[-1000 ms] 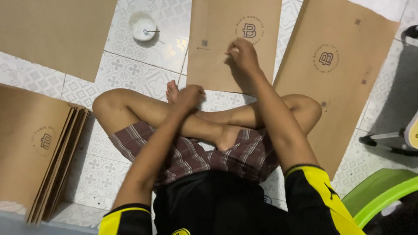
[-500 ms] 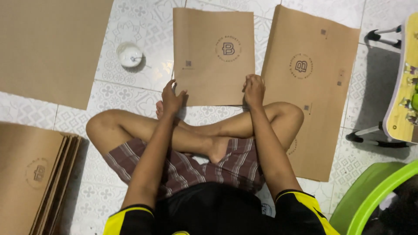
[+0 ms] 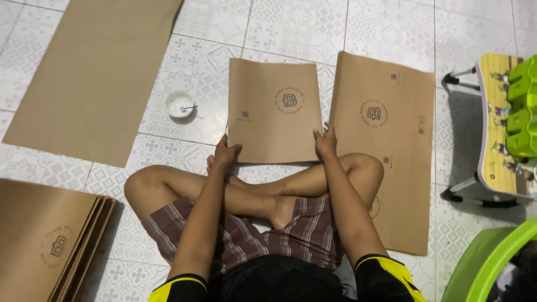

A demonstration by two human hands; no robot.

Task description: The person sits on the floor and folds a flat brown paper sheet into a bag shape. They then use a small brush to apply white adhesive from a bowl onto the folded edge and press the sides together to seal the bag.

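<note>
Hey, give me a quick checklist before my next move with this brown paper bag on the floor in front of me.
1. Left hand on the near left corner of the flat brown paper bag: ok.
2. Right hand on its near right corner: ok.
3. Bag lying flat on the patterned tile floor: ok.
4. Bag overlapping the long brown paper sheet on the right: cannot tell.
5. Small white bowl off the bag: ok.
</note>
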